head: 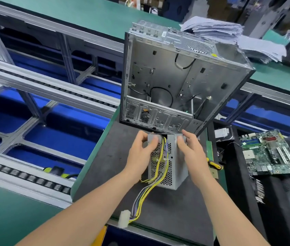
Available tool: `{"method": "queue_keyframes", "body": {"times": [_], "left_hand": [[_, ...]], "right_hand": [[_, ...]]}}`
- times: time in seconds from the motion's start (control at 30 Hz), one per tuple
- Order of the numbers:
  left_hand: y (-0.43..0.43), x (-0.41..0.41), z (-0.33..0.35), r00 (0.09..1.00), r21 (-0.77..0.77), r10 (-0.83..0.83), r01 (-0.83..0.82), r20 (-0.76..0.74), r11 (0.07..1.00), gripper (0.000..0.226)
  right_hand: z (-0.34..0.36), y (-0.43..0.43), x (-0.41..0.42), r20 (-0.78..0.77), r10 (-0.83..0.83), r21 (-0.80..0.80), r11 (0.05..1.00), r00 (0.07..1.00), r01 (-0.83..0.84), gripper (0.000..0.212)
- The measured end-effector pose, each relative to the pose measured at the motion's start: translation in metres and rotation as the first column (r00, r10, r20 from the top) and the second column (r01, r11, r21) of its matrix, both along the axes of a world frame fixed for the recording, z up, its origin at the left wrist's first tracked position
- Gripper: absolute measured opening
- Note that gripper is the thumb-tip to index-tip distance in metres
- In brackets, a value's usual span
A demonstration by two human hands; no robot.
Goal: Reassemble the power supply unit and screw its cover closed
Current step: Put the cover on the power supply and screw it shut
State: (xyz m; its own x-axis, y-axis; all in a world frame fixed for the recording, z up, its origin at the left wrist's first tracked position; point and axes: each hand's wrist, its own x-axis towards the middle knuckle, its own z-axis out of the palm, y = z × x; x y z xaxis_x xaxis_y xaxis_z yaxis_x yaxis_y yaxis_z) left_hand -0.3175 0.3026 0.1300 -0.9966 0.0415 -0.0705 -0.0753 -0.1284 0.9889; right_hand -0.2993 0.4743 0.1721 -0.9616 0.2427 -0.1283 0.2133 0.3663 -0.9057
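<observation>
An electronics assembly or repair workshop is indicated by the roller conveyor point(25, 176) carried in aluminium framing point(14, 137), the green-surfaced counter point(94, 16) fitted with a dark work mat point(105, 166), a stripped computer case point(158, 68) set on it, and a bare motherboard point(268, 153) laid alongside on the right.

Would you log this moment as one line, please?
left hand: grips power supply unit; right hand: grips same; unit: upright on mat; cables: loose
</observation>
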Motion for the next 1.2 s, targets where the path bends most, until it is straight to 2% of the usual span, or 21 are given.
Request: {"method": "queue_keyframes", "body": {"times": [0.07,0.13,0.23,0.3,0.4,0.53,0.7,0.87,1.2], "left_hand": [[0.008,0.003,0.005,1.000,-0.045,-0.010,0.009,-0.024,0.999,0.039],[0.020,0.005,0.010,0.999,-0.099,-0.035,0.032,-0.035,0.995,0.035],[0.042,0.008,0.017,0.995,-0.134,-0.099,0.094,-0.031,0.987,0.029],[0.052,0.010,0.021,0.989,-0.086,-0.145,0.143,-0.014,0.986,0.025],[0.060,0.009,0.023,0.982,-0.083,-0.181,0.177,-0.051,0.981,0.032],[0.067,0.006,0.026,0.977,-0.101,-0.186,0.175,-0.106,0.979,0.029],[0.074,0.009,0.021,0.976,-0.157,-0.168,0.146,-0.138,0.977,0.029],[0.077,0.013,0.018,0.976,-0.182,-0.142,0.112,-0.164,0.977,0.029],[0.076,0.015,0.015,0.972,-0.121,-0.108,0.084,-0.210,0.989,0.032]], "right_hand": [[0.011,-0.001,0.000,-0.012,-0.044,0.017,0.999,0.999,0.044,0.053],[0.022,-0.002,0.004,-0.078,-0.070,0.099,0.992,0.995,0.077,0.052],[0.033,-0.001,0.015,-0.099,-0.017,0.344,0.938,0.995,0.050,0.077],[0.034,0.005,0.019,-0.121,0.014,0.448,0.893,0.993,0.042,0.067],[0.035,0.016,0.025,-0.158,0.076,0.519,0.854,0.985,0.017,0.049],[0.034,0.025,0.030,-0.267,0.061,0.596,0.794,0.962,0.115,0.033],[0.034,0.024,0.029,-0.294,0.021,0.603,0.779,0.955,0.169,0.031],[0.031,0.015,0.032,-0.386,-0.093,0.524,0.796,0.918,0.301,0.026],[0.034,0.012,0.034,-0.361,-0.249,0.375,0.844,0.899,0.384,0.024]]}}
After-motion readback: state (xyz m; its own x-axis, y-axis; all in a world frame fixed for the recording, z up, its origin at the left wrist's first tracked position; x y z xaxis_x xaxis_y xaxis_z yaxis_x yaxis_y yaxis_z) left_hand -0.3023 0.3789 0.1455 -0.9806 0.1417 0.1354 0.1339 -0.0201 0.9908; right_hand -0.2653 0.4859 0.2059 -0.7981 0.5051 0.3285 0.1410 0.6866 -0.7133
